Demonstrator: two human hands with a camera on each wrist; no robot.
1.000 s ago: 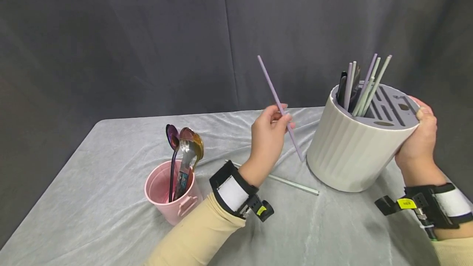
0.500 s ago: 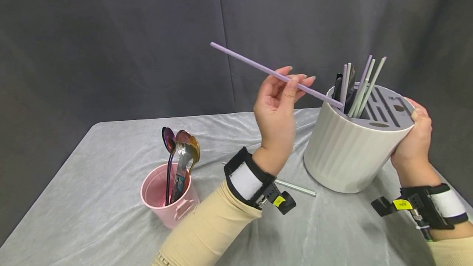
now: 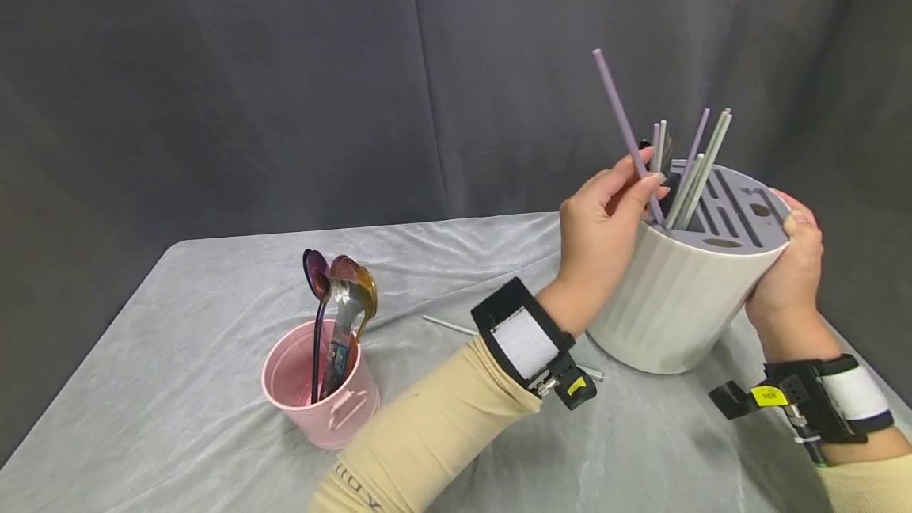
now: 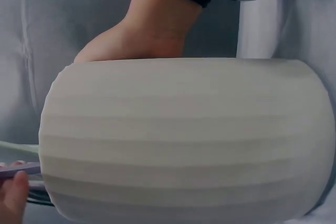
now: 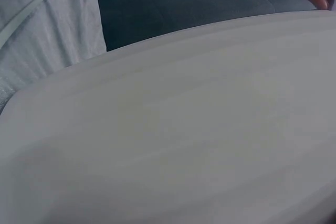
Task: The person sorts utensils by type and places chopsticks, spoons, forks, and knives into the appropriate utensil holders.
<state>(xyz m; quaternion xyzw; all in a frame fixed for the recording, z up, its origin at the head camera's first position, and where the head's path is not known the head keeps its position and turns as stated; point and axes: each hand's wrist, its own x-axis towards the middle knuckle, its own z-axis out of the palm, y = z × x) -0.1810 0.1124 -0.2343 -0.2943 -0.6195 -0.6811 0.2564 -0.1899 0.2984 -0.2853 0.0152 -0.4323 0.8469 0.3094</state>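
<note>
In the head view my left hand (image 3: 598, 228) pinches a purple chopstick (image 3: 614, 93) between thumb and fingers. The chopstick leans to the left, with its lower end at the near left of the grey slotted top (image 3: 737, 208) of a white ribbed utensil holder (image 3: 655, 307). My right hand (image 3: 791, 275) grips the holder's right side, and the holder stands tilted. Purple and pale green chopsticks (image 3: 705, 169) and dark handles stand in the top. The white holder (image 4: 184, 140) fills much of the left wrist view and hides most of the right wrist view.
A pale green chopstick (image 3: 447, 324) lies on the grey cloth-covered table (image 3: 214, 323), partly hidden by the left forearm. To the left stands a pink bucket (image 3: 324, 418) with several spoons (image 3: 345, 295). A dark curtain (image 3: 285, 85) hangs behind.
My left hand has moved right and up to the holder, swinging the purple chopstick from leaning, through nearly level, to steep. The right hand still grips the holder.
</note>
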